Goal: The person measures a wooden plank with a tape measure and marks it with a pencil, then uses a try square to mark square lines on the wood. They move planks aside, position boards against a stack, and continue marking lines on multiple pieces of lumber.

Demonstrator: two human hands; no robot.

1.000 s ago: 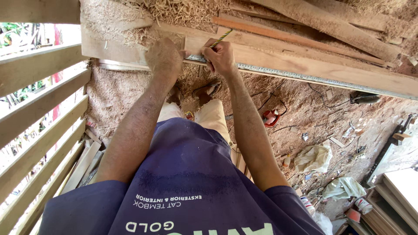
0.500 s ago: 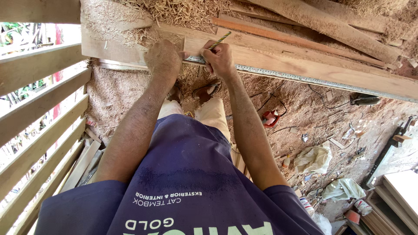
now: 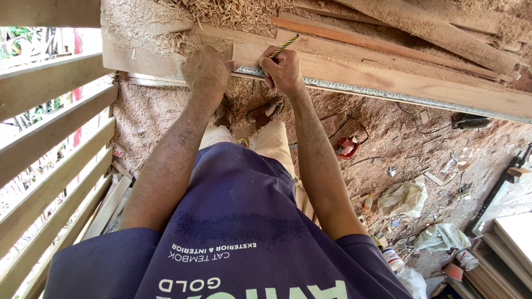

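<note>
- Sawdust-covered workshop floor (image 3: pixel 183 119) is showing below a cluttered wooden workbench (image 3: pixel 138 58); slatted wooden wall (image 3: pixel 50 149) is running down the left side.
- Right hand (image 3: pixel 284 71) is gripping a striped yellow-and-dark pencil (image 3: pixel 284 46) between thumb and fingers, the tip resting on the near edge of a long pale plank (image 3: pixel 399 83).
- Left hand (image 3: pixel 206 71) is pressing down, fingers curled, just beside the right hand; it is holding flat the end of a metal ruler (image 3: pixel 366 93) (whether it is also touching the plank, I cannot tell).
- The ruler is lying along the plank's near edge, running from between the hands off to the right.
- The plank is lying on the bench, stretching rightward from the hands to the frame edge.
- Behind the plank, more boards (image 3: pixel 388 39) are stacked at slight angles, with a heap of wood shavings (image 3: pixel 244 11) at the top.
- The person's purple shirt (image 3: pixel 238 232) is filling the lower frame, pale trousers (image 3: pixel 271 144) showing beneath the arms.
- On the floor to the right: a small red tool (image 3: pixel 348 147) with a cable, crumpled pale cloths (image 3: pixel 404 198), small cans (image 3: pixel 392 259), scattered scraps.
- A dark power tool (image 3: pixel 471 122) is lying under the plank's far right stretch.
</note>
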